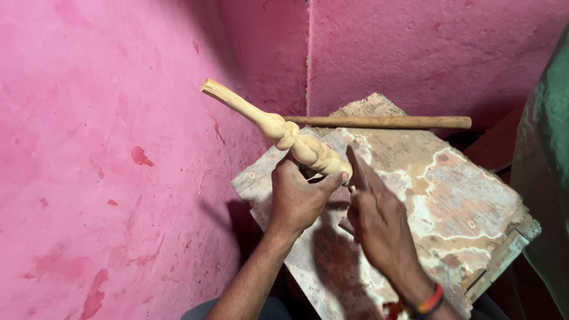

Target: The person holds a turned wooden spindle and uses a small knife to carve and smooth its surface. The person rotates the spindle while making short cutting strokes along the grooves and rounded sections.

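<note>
Your left hand (298, 198) is wrapped around the lower end of the one carved wooden piece (278, 131), fingers curled behind it and the thumb pressed across its front, so the grip is closed firmly on the wood. That pale piece rises from your fist, tilted up and to the left, with two rounded bulges above your fingers and a slimmer neck ending in a rough-cut tip in front of the pink wall (106, 148). Your right hand (379, 222) sits just beside the left, fingers drawn together around one dark, flat-bladed tool (357, 169) whose upper end stands right at the base of the carving near your left thumb; whether the blade actually touches the wood cannot be told. A red and dark band (431, 300) circles your right wrist. Both hands work above one worn wooden board (450, 201), square-cornered, stained and patchy white, set at an angle in the corner where the two pink walls meet. One round wooden stick (385, 122) lies across the board's far corner, level, passing behind the carving. A green cloth (548, 172) hangs along the right edge.
</note>
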